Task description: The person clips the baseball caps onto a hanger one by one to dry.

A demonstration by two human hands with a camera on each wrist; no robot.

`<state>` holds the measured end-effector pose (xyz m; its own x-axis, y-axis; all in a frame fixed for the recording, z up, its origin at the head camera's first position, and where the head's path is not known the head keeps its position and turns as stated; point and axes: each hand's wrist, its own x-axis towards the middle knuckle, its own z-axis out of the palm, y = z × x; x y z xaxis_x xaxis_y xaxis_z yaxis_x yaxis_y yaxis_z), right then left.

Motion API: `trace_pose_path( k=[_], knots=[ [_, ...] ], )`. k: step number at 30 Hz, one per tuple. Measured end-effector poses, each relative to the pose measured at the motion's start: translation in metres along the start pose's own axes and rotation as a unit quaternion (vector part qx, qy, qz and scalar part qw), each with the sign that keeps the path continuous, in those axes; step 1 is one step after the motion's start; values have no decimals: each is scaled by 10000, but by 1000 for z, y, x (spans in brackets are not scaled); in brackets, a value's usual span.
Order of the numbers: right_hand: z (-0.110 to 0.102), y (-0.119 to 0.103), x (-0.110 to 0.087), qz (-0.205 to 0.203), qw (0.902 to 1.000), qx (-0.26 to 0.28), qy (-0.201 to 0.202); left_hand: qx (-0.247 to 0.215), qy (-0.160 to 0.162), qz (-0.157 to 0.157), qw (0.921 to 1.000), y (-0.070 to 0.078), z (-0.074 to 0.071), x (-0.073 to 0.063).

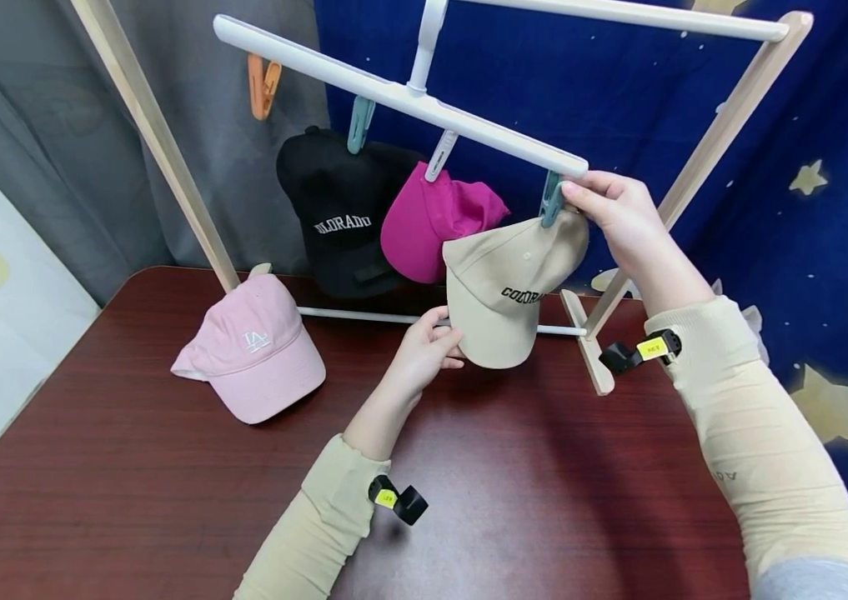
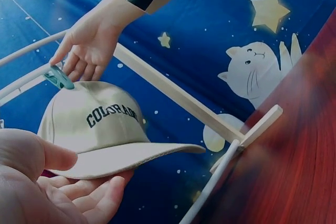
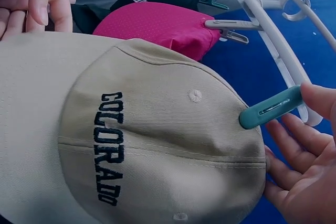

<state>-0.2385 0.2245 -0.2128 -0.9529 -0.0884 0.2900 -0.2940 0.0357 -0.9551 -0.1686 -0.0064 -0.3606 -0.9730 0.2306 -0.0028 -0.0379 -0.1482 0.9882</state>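
Observation:
A beige cap (image 1: 514, 283) lettered COLORADO hangs at the right end of a white hanger bar (image 1: 401, 96), where a teal clip (image 1: 551, 200) meets its crown. My right hand (image 1: 622, 212) pinches that clip, thumb at its upper end and fingers behind, as the right wrist view shows. Lower down, my left hand (image 1: 424, 354) holds the cap's brim (image 2: 126, 157), thumb above and fingers beneath. Beside the beige cap hangs a magenta cap (image 1: 439, 221) from a grey clip (image 1: 441, 156). A black cap (image 1: 341, 208) hangs farther left from another teal clip (image 1: 360, 123).
On the dark red-brown table (image 1: 131, 467) lies a pink cap (image 1: 254, 346), left of the hanging ones. An orange clip (image 1: 263, 86) dangles at the bar's left end. The wooden rack's right post (image 1: 731, 125) stands behind my right hand, with a white lower rail (image 1: 363, 316) near the table.

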Motion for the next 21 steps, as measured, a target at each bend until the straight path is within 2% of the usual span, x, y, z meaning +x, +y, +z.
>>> trace_pose_path(
  k=[7, 21],
  knots=[
    [-8, 3, -2, 92, 9997, -203, 114, 154, 118, -112, 9997, -2, 4, -3],
    [-16, 12, -10, 59, 9996, -221, 151, 493, 205, -182, 9984, -5, -11, -7]
  ],
)
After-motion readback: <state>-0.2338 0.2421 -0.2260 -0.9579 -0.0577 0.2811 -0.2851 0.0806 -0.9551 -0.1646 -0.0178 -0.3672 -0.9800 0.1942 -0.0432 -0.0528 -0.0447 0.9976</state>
